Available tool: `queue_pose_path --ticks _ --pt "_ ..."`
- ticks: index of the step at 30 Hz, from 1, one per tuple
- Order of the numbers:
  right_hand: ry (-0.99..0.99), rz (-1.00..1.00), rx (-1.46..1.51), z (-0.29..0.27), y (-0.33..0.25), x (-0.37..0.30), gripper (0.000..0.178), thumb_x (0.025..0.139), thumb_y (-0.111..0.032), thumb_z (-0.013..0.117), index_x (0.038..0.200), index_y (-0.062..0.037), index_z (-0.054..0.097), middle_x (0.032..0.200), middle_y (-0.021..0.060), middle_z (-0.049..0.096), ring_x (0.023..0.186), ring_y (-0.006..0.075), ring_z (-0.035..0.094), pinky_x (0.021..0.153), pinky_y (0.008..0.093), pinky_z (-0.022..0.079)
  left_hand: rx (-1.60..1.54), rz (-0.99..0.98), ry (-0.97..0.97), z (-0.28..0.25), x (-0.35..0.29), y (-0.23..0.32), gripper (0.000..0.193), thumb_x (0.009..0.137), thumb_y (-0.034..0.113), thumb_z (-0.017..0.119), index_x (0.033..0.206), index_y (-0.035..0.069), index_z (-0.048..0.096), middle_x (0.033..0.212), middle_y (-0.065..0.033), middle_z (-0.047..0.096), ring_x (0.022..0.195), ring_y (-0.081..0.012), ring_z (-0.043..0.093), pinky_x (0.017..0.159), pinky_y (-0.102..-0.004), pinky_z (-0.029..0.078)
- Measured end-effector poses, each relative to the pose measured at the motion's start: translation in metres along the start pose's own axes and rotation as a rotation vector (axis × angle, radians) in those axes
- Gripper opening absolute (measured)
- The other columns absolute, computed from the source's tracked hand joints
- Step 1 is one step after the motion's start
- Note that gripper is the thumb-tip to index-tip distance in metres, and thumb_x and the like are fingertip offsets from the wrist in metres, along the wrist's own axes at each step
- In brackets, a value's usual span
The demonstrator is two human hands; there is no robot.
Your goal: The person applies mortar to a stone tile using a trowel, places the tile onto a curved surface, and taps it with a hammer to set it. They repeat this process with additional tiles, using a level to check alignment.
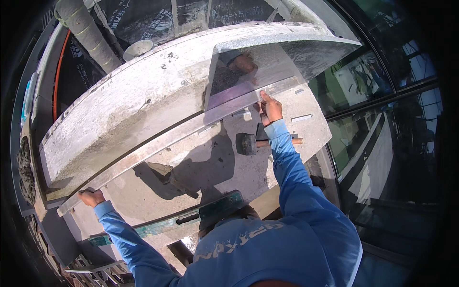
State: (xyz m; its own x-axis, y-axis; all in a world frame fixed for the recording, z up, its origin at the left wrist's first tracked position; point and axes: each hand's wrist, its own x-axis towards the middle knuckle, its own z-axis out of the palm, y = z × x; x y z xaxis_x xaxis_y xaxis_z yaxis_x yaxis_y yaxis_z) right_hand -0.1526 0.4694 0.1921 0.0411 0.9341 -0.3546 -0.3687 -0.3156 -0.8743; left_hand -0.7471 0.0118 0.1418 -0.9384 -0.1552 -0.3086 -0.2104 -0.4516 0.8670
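Observed from beside the work: a long pale straightedge (148,152) runs along the far edge of a concrete ledge (308,131), from the ledge's far left corner to the foot of a polished grey slab (306,55) standing toward the right end. Whether bar and slab touch cannot be told. Left hand (91,197): closed on the bar near its left end, fingers wrapped at the near edge. Right hand (271,109): clamped on the same bar in front of the slab, thumb up on its face, fingers curled below; the hand's reflection shows in the polish. Behind the far edge, a rough whitish wall (134,95) rises, a dark gap between it and the bar. On the ledge: mallet (246,144) with dark head and wooden handle, near the right forearm, handle toward the right edge; trowel (161,168) about mid-ledge, in a patch of shadow; green spirit level (158,225) along the near edge, its right end in shade. Small pale strip (301,117) near the right edge. Both sleeves blue.
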Motion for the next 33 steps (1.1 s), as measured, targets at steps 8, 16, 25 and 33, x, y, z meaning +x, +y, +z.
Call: queue_pose_path --ticks 8,16,25,33 --pt "-0.007 -0.048 0.080 0.002 0.006 -0.002 0.020 0.088 -0.008 0.074 0.075 -0.0040 0.059 0.062 0.0052 0.056 0.046 0.0150 0.051 0.042 0.0301 0.039 0.059 0.036 -0.004 0.005 -0.003 0.027 0.024 0.101 0.030 0.048 0.090 0.012 0.059 0.075 0.0027 0.056 0.066 -0.0098 0.054 0.072 -0.0297 0.053" --pt "-0.092 0.011 -0.035 -0.016 0.007 0.016 0.022 0.098 -0.025 0.064 0.096 -0.0027 0.065 0.079 0.0032 0.064 0.060 0.0113 0.051 0.054 0.0249 0.039 -0.099 0.050 0.116 0.015 -0.039 0.013 0.022 0.097 0.027 0.061 0.102 0.006 0.060 0.098 -0.0011 0.063 0.084 -0.0129 0.059 0.076 -0.0308 0.051" --pt "-0.152 0.099 -0.056 -0.052 0.005 0.049 0.026 0.093 -0.026 0.072 0.103 -0.0025 0.067 0.083 0.0047 0.066 0.063 0.0106 0.055 0.053 0.0202 0.042 -0.170 -0.010 0.062 0.026 -0.052 0.006 0.031 0.099 0.028 0.054 0.110 -0.001 0.056 0.105 -0.0118 0.062 0.088 -0.0277 0.063 0.076 -0.0438 0.055" --pt "-0.241 0.063 -0.084 -0.039 0.004 0.033 0.025 0.095 -0.028 0.069 0.099 -0.0036 0.065 0.072 0.0012 0.062 0.054 0.0095 0.049 0.048 0.0238 0.034 -0.158 -0.031 0.007 0.027 -0.049 0.007 0.029 0.101 0.027 0.050 0.114 0.001 0.055 0.106 -0.0110 0.063 0.088 -0.0281 0.063 0.071 -0.0459 0.056"
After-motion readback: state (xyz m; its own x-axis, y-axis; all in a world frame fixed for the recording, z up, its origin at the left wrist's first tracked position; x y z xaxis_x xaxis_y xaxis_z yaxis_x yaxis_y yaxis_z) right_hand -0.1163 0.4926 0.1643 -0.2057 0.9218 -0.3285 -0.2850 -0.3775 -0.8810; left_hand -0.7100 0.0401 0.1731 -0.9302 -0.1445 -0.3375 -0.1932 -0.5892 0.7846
